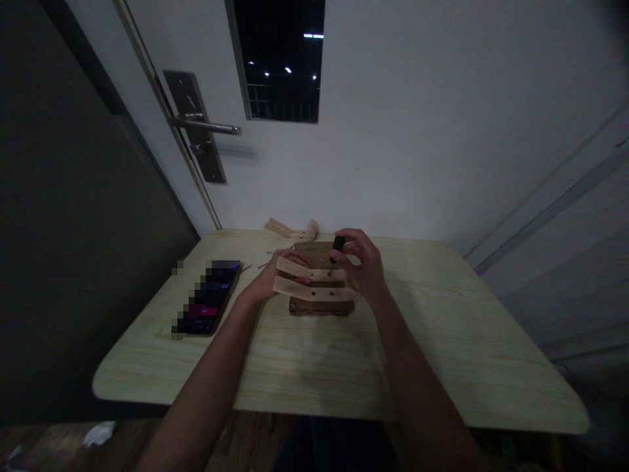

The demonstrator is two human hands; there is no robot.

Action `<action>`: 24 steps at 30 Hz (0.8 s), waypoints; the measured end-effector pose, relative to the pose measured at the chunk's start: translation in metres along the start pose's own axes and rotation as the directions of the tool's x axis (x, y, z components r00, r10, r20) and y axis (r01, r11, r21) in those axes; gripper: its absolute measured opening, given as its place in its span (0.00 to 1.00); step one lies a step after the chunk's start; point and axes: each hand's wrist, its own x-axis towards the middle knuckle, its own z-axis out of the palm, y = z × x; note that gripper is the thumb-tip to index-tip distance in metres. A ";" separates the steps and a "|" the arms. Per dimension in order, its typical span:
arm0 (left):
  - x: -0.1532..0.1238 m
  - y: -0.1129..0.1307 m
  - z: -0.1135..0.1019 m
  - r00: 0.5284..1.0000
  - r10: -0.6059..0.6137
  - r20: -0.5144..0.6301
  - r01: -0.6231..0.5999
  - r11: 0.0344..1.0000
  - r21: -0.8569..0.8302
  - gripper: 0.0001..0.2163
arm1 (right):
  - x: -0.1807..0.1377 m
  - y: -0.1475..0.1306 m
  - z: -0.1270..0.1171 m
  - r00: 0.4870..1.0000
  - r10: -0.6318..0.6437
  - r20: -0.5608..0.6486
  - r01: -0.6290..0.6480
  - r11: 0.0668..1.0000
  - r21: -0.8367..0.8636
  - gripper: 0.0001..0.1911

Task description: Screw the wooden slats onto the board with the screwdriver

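A pale wooden piece with two bent strips [295, 288] and round holes lies over a brown corrugated cardboard stack [322, 308] at the table's middle. My left hand [281, 267] is closed around the far strip near its left end, a fingertip showing between the strips. In my right hand [364, 262], thumb and fingers pinch the black handle of a small screwdriver [338, 246]. It stands nearly upright, its metal shaft reaching down to a hole in the far strip; the tip is too small to make out.
Behind the cardboard lies another pale wooden piece [292, 231]. Several thin screws or nails lie left of my left hand. A phone [216, 301], partly pixelated, rests on the table [466, 347] at left. A door with a metal handle [211, 126] stands behind.
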 end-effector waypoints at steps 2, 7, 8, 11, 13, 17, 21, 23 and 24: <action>0.000 0.001 0.000 1.000 -0.006 0.004 0.006 1.000 -0.021 0.21 | -0.001 -0.002 0.000 1.000 -0.010 0.012 0.010 1.000 -0.005 0.15; 0.001 0.003 0.000 1.000 0.006 0.001 -0.006 1.000 0.027 0.20 | -0.002 -0.007 -0.002 0.994 -0.033 0.100 0.031 0.999 0.020 0.14; 0.001 0.004 0.000 1.000 0.001 0.006 -0.002 0.999 0.041 0.20 | -0.001 -0.007 -0.002 0.995 -0.029 0.092 0.027 0.999 0.023 0.14; 0.002 0.005 0.000 1.000 0.000 0.023 -0.001 0.999 0.042 0.18 | -0.001 -0.004 -0.002 0.999 -0.016 0.048 0.016 1.000 0.009 0.15; 0.001 0.005 0.000 1.000 0.002 0.028 -0.002 1.000 0.012 0.18 | -0.001 -0.003 -0.002 0.999 -0.019 0.044 0.019 1.000 -0.013 0.15; 0.001 0.003 -0.001 1.000 -0.001 0.031 0.001 1.000 -0.015 0.19 | -0.001 -0.005 -0.003 0.997 -0.051 0.064 0.055 0.997 -0.060 0.12; 0.000 0.000 -0.001 1.000 0.018 0.000 -0.018 1.000 -0.015 0.20 | -0.002 -0.008 -0.004 0.994 -0.076 0.081 0.079 0.996 -0.036 0.13; 0.000 -0.001 0.000 1.000 0.007 -0.018 -0.008 1.000 -0.030 0.21 | -0.002 -0.008 -0.004 0.992 -0.074 0.101 0.075 0.997 -0.005 0.12; 0.000 -0.001 0.000 1.000 -0.003 -0.018 0.002 1.000 -0.032 0.22 | -0.002 -0.008 -0.004 0.993 -0.067 0.102 0.067 0.998 0.004 0.12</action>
